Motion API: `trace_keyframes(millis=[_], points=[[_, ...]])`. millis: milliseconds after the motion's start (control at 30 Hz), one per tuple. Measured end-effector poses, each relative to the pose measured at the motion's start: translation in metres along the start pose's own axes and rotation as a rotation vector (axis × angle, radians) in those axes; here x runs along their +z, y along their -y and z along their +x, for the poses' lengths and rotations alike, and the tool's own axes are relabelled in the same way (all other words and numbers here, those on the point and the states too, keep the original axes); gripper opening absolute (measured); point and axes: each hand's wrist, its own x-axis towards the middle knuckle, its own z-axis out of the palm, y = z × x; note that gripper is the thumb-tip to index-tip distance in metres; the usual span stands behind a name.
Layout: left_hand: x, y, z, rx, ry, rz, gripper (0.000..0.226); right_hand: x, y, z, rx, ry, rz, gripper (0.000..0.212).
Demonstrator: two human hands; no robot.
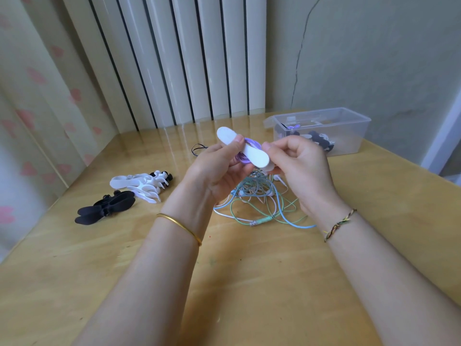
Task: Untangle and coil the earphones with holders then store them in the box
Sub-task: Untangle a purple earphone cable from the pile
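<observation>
Currently in hand: left hand [224, 168] and right hand [296, 168] both pinch a white holder [245, 148] with a purple earphone cord [252, 143] coiled round its middle; fingers [238, 141] curled narrow on it.
Below the fingers: tangle of earphones [259, 198], green, blue and white, loose on the desk [249, 270].
Beyond the right fingers: box [349, 131], open, some wrapped sets already inside.
Left of the fingers: spare white holders [139, 183] and black holders [104, 208], unused.
Progress: probably midway; the purple set looks nearly ready for the box, while the tangle remains to sort, coil and store.
</observation>
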Motion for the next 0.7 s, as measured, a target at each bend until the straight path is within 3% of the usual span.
trace_keyframes(millis=[167, 300, 433, 700], points=[[0.0, 0.005, 0.006, 0.105, -0.127, -0.046, 0.02, 0.004, 0.0, -0.003, -0.004, 0.077, -0.043, 0.012], [0.0, 0.012, 0.009, 0.192, -0.178, -0.149, 0.014, 0.009, -0.002, -0.009, -0.058, 0.143, -0.219, 0.016], [0.007, 0.019, 0.008, 0.206, -0.153, -0.179, 0.02, 0.008, -0.003, -0.007, -0.134, 0.011, -0.294, 0.008], [0.006, 0.02, 0.009, 0.109, -0.057, -0.148, 0.014, -0.001, -0.006, 0.001, 0.124, -0.019, 0.019, 0.022]])
